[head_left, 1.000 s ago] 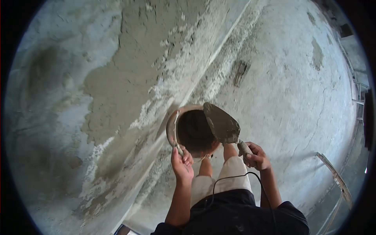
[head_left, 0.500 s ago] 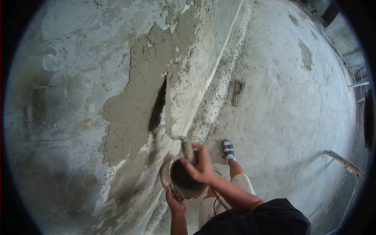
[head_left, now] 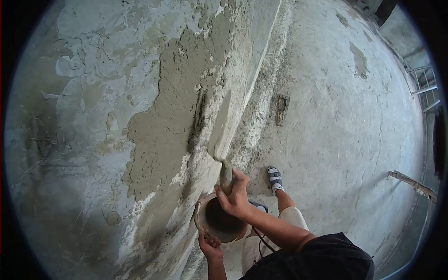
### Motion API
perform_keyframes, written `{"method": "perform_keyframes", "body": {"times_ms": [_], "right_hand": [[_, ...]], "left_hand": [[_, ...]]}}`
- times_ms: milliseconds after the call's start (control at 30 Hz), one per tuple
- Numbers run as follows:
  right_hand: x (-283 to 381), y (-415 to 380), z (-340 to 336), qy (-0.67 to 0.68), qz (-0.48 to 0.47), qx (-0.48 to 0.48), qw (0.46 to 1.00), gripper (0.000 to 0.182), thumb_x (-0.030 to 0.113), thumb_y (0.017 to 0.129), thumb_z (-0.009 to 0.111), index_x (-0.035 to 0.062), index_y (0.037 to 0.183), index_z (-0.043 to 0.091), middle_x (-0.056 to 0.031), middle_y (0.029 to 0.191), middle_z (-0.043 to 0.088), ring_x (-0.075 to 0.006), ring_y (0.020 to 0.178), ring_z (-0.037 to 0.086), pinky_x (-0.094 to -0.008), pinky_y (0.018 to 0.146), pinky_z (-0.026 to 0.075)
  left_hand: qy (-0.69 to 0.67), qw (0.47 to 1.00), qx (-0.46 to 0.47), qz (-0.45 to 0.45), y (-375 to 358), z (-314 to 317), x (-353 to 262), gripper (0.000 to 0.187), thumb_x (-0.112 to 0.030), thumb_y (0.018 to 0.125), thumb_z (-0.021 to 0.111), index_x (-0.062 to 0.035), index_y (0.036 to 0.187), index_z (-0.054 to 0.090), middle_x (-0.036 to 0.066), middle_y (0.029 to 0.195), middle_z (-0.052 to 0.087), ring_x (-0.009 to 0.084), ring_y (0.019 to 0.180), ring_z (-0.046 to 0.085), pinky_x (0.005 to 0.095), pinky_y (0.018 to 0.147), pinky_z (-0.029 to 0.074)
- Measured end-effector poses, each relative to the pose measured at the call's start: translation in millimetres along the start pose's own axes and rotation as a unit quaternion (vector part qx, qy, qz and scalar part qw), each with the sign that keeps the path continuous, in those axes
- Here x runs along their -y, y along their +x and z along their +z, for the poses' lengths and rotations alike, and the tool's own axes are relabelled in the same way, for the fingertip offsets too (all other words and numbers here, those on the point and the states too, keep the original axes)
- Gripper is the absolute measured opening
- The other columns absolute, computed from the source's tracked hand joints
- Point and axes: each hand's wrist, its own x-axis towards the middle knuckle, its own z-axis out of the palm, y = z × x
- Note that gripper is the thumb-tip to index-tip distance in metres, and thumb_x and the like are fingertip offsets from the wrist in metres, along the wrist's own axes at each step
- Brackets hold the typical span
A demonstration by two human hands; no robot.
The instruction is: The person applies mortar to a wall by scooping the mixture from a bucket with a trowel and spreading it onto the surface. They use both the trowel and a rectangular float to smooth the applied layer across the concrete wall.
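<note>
My right hand (head_left: pixel 234 193) is closed round the handle of a pointed trowel (head_left: pixel 220 126), whose blade stands up just off the wall. Below it, my left hand (head_left: pixel 211 243) grips the rim of a round bucket (head_left: pixel 199 218). The bucket's inside looks dark, and I cannot make out how much it holds. Wet grey mortar (head_left: pixel 161 123) covers a ragged patch of the wall (head_left: pixel 88 154) left of the trowel. A dark rough ridge of mortar shows at the right edge of that patch.
A concrete floor (head_left: pixel 326 126) runs along the right of the wall, with crumbly debris at the wall's foot. A small flat piece (head_left: pixel 282 110) lies there. My sandalled foot (head_left: pixel 274 178) stands nearby. A wooden-topped stand (head_left: pixel 413 184) and metal rails (head_left: pixel 423 86) are at the far right.
The trowel has come away from the mortar patch and moved right, its blade turned to show a broad face. My left hand still holds the bucket.
</note>
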Motion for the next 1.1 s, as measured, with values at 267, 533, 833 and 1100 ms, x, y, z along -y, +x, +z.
{"method": "perform_keyframes", "body": {"times_ms": [267,533,833,1100], "right_hand": [[-3,12,35,-0.065,-0.042,0.042,0.996,0.073,0.008,0.082,0.070,-0.0169,0.131,0.022,-0.0349,0.121,0.040,-0.0468,0.102,0.050,-0.0442,0.088,0.045],[-9,-7,6,-0.012,0.161,0.079,0.984,0.067,0.013,0.087,0.067,-0.0181,0.130,0.025,-0.0367,0.121,0.041,-0.0481,0.111,0.051,-0.0456,0.094,0.045],[16,52,13,-0.038,0.018,0.027,0.999,0.066,0.008,0.085,0.067,-0.0169,0.129,0.024,-0.0326,0.116,0.042,-0.0447,0.097,0.056,-0.0437,0.086,0.046],[-20,10,-2,-0.034,0.142,0.093,0.985,0.063,0.012,0.090,0.063,-0.0181,0.129,0.023,-0.0354,0.119,0.042,-0.0487,0.109,0.053,-0.0454,0.095,0.044]], "left_hand": [[-0.012,1.000,-0.010,-0.017,5,6,3,0.066,-0.054,0.092,0.052,0.0035,0.124,0.050,-0.006,0.058,0.031,0.0059,0.044,0.023,0.0206,0.043,0.018],[0.012,1.000,0.004,-0.010,6,12,2,0.054,-0.054,0.093,0.050,-0.0029,0.110,0.056,-0.005,0.058,0.031,0.0064,0.045,0.023,0.0227,0.044,0.019],[0.007,0.999,0.031,-0.005,9,3,9,0.040,-0.054,0.090,0.056,-0.0146,0.085,0.052,-0.005,0.056,0.033,0.0073,0.045,0.027,0.0239,0.045,0.020],[0.020,1.000,0.003,0.001,3,20,7,0.039,-0.051,0.092,0.054,-0.0127,0.091,0.055,-0.005,0.057,0.033,0.0068,0.046,0.027,0.0235,0.045,0.021]]}}
